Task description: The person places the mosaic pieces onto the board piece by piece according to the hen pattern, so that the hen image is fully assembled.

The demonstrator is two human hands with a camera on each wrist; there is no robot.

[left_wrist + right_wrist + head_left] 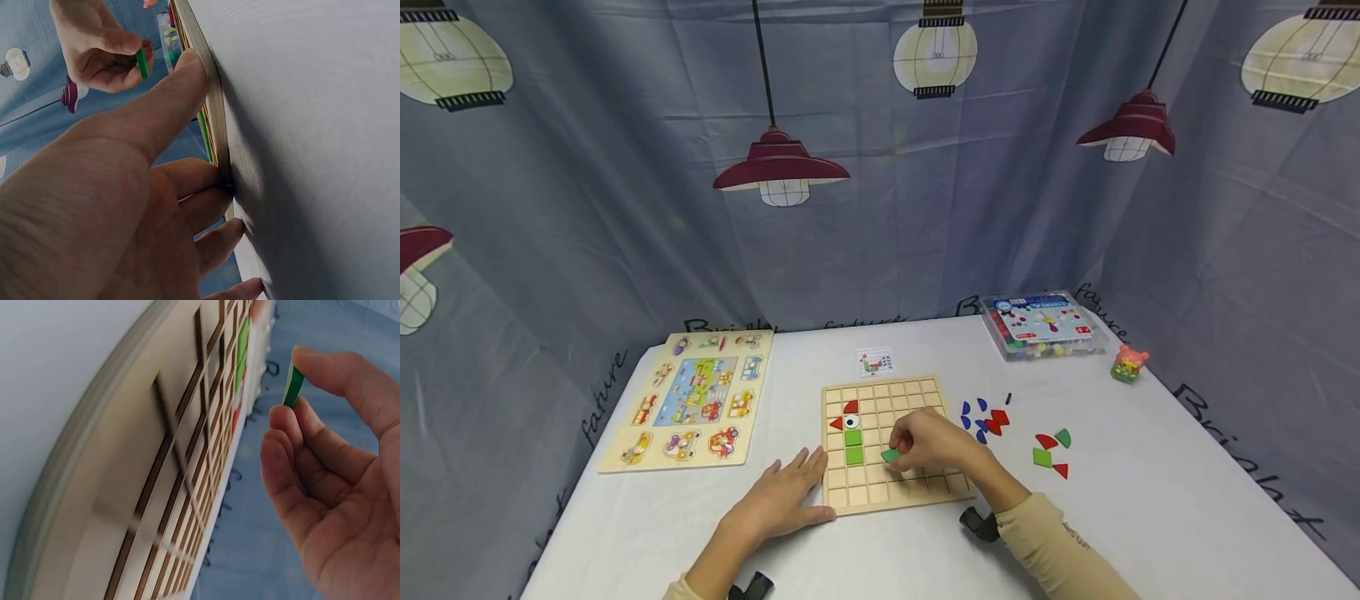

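A wooden grid board [880,492] lies on the white table. My right hand [928,442] is over its middle, pinching a green piece [890,455] with a curved edge between thumb and fingertips. In the right wrist view this green piece [293,386] is seen edge-on, apart from the board. My left hand [786,496] rests at the board's left side, fingers spread and thumb against the edge [215,106]. Set in the board's left columns are a red curved piece [851,407], a red triangle [837,423], a white eye piece [852,422] and two green squares [853,455].
Right of the board lie blue pieces [966,422], red pieces [997,419] and a loose green square [1042,457]. A picture card [876,362] lies behind it. Further off are a clear plastic box [1045,325], a small figurine [1127,364] and a vehicle puzzle board [640,454].
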